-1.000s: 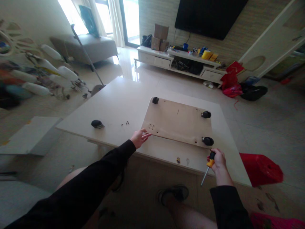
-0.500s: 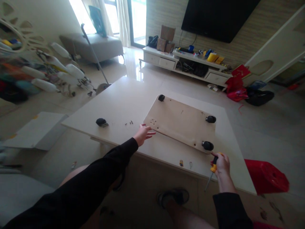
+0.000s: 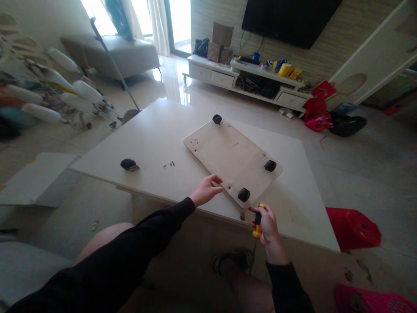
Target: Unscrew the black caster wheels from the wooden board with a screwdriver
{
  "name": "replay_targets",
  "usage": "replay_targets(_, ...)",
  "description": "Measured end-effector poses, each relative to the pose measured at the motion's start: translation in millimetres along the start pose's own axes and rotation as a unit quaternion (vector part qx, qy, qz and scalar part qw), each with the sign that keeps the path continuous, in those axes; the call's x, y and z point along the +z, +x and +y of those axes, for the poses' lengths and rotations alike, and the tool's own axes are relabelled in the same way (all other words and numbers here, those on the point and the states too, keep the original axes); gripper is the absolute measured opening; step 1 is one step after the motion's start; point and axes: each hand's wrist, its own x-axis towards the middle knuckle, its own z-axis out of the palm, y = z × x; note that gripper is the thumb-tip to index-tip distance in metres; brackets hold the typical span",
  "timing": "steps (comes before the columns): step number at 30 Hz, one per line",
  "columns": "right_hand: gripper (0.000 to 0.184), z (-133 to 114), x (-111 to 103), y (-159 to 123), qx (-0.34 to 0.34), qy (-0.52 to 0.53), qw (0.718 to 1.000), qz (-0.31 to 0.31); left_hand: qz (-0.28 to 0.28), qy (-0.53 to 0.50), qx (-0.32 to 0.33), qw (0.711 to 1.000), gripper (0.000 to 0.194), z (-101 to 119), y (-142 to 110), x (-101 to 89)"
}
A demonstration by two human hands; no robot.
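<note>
A pale flat board (image 3: 224, 150) lies on the white table with its wheeled side up. Black casters sit at three of its corners: a far one (image 3: 216, 119), a right one (image 3: 270, 165) and a near one (image 3: 244, 194). Bare screw holes (image 3: 194, 142) mark the left corner. My left hand (image 3: 208, 189) is at the board's front edge, thumb and fingers apart. My right hand (image 3: 267, 224) grips a yellow and black screwdriver (image 3: 257, 230), shaft pointing down past the table edge, with a fingertip by the near corner. A loose caster (image 3: 129, 164) and several screws (image 3: 170, 164) lie to the left.
The white table (image 3: 156, 130) reaches around the board. A small yellow figure (image 3: 242, 216) lies near its front edge. A red stool (image 3: 353, 228) stands on the floor at right, and a white box (image 3: 39, 178) at left. Beyond is a TV cabinet (image 3: 208, 74).
The board has turned clockwise, its bare corner swinging away and its near corner leftward. My right hand has moved left with the screwdriver. My left hand is farther right along the edge.
</note>
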Motion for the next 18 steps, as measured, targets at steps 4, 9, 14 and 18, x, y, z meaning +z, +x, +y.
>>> replay_targets(4, 0.071, 0.3, 30.7, -27.4, 0.019, 0.015, 0.997, -0.075, -0.019, 0.078, 0.070, 0.994, 0.039, -3.7, -3.1, 10.3)
replay_targets(9, 0.063, -15.8, 47.4, -39.2, 0.045, -0.024, 0.983, -0.176, 0.010, 0.263, 0.144, 0.954, 0.054, -2.8, -5.9, 14.6)
replay_targets(14, 0.056, -46.5, 40.7, -30.3, -0.019, 0.062, 0.983, -0.174, 0.017, 0.343, 0.163, 0.925, 0.040, 1.4, -2.3, 2.5)
replay_targets(18, 0.056, -70.7, 41.5, -20.5, -0.110, 0.163, 0.971, -0.134, 0.031, 0.347, 0.160, 0.924, 0.042, 3.8, 1.2, -8.6)
